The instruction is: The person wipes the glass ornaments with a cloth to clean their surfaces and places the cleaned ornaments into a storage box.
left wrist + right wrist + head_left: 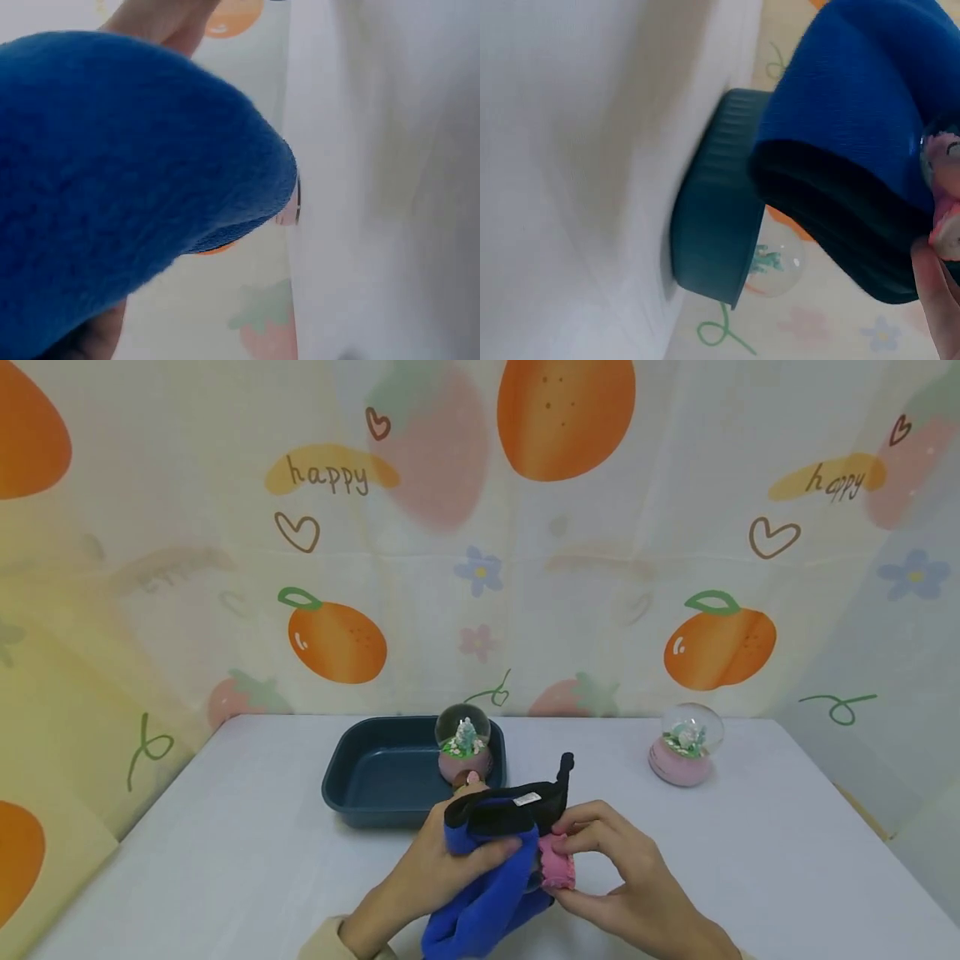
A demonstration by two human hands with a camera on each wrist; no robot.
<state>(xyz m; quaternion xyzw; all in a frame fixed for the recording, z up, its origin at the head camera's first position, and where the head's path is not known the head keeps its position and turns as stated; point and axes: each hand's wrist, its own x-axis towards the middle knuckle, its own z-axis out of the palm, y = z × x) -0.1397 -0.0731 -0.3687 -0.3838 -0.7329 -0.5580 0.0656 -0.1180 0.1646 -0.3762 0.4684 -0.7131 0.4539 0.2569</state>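
Note:
My left hand (431,868) grips a blue plush cleaning mitt (480,902) with a black cuff and a small white label, its thumb over the front. The mitt's cuff end faces up and gapes a little. At its right side my right hand (633,877) pinches the scalloped pink base (557,862) of a small snow globe between thumb and fingers. The glass ball (930,161) lies against the blue fabric, partly hidden by it. In the left wrist view the mitt (142,165) covers most of the left hand.
Behind the hands stands a dark teal tray (375,817) with a snow globe (465,743) on a pink base at its right side. Another pink-based snow globe (684,747) stands at the right on the white table (225,852). A fruit-printed cloth (480,635) hangs behind.

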